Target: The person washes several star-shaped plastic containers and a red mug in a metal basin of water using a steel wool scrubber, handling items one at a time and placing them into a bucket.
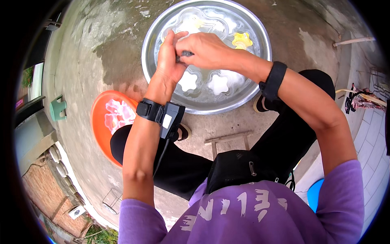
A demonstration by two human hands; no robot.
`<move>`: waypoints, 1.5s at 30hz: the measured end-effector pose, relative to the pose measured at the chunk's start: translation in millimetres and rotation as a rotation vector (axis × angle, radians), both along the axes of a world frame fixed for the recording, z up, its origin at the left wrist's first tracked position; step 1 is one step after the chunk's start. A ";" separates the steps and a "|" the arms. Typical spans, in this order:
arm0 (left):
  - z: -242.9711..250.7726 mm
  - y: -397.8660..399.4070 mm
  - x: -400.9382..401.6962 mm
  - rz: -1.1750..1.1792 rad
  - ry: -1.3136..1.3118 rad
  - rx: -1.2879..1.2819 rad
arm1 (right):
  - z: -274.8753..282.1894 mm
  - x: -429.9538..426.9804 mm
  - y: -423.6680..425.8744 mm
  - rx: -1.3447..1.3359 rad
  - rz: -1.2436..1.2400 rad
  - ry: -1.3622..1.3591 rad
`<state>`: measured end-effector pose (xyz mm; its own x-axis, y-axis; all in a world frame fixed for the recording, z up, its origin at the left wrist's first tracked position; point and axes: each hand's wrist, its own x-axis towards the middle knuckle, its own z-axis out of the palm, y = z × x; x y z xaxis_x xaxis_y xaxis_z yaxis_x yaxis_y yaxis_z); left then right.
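A wide metal basin (210, 110) of sudsy water stands before me, and both my hands are above it. A dark grey scourer, probably steel wool (187, 53), is in the curled fingers of my right hand (204, 50). Against it lies my left hand (169, 58), palm turned inward and thumb raised; whether it grips anything is hidden. Behind the hands a clear plastic flower-shaped tray (224, 24) sits in the water. Nearer me are two white flower-shaped pieces, one on the left (188, 81) and one on the right (218, 84). A yellow flower-shaped piece (242, 39) sits at the right.
By my left knee, an orange basin (99, 128) holds clear plastic pieces (120, 113). Beyond it is a green plastic stool (58, 108). A low wooden stool (228, 138) stands between my legs. A wire rack (112, 200) is on the ground at left. A cable hangs from my left wrist device (172, 120).
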<state>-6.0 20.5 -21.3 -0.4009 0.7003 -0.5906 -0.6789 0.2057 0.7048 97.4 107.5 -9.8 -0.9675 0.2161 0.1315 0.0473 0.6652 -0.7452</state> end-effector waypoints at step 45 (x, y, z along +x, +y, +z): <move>-6.9 -2.5 19.5 -0.153 -0.081 -0.029 | -15.3 2.6 12.8 0.493 0.287 -0.125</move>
<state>13.4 17.9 -28.2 -0.2414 0.7318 -0.6374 -0.6922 0.3305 0.6416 100.0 120.3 -25.0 -0.9928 -0.1153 0.0314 -0.1190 0.9311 -0.3449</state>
